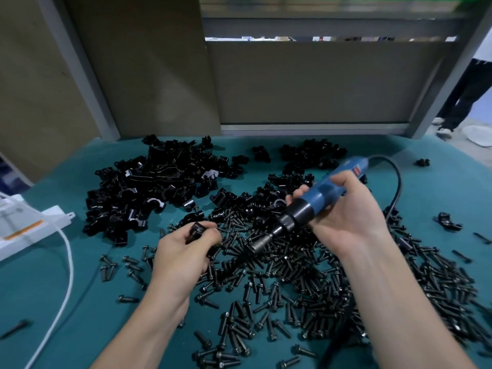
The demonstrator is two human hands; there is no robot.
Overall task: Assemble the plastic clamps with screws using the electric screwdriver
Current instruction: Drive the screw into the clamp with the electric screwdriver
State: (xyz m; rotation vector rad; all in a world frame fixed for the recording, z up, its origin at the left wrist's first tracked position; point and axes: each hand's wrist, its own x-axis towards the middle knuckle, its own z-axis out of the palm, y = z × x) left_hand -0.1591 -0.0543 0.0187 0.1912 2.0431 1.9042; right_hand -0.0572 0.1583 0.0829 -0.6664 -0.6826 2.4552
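Above a teal mat [66,302], the left hand [181,251] pinches one glossy black plastic clamp [196,230]; the right hand [346,214] grips one blue cylindrical electric screwdriver [322,193], its metal tip angled towards the clamp. Dark flanged screws [319,288], too many to count, lie scattered beneath; a heap of clamps [154,187] lies behind

The worktop [80,283] has a matt teal cloth cover. The clamps [149,187] are glossy black plastic, the screws [306,296] dark metal. The electric screwdriver [319,198] has a smooth blue plastic body.
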